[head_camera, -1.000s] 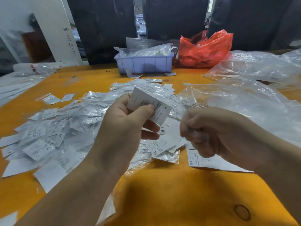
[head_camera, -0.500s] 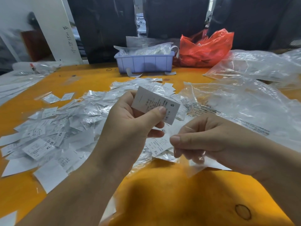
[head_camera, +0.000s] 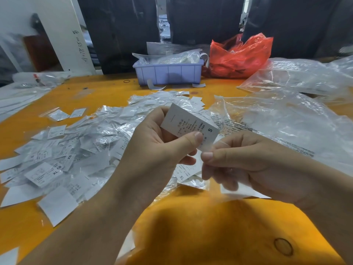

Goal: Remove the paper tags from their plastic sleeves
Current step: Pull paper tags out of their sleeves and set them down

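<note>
Two hands meet above the orange counter (head_camera: 210, 236), working on one tag between them. The left hand (head_camera: 162, 148) is closed on the paper tag (head_camera: 188, 124), thumb pressed across its printed face and fingers behind it, the card tilted with its "S" corner toward the right. The right hand (head_camera: 246, 161) is pinched together at the tag's lower right edge, thumb against forefinger; a thin clear film shows at that pinch, which I judge to be the plastic sleeve (head_camera: 219, 145), though how much of the card it covers is hard to tell.

To do the step well, the left thumb should bear on paper only, clear of the film, so the sleeve can slip. The right pinch should hold film alone and draw straight along the card's length, not sideways, or the film may stretch or the card may bend.

Many sleeved and bare tags lie in a heap (head_camera: 76, 150) on the counter to the left, so much of the task appears undone. A lilac bin (head_camera: 168, 73) stands at the far edge.
</note>
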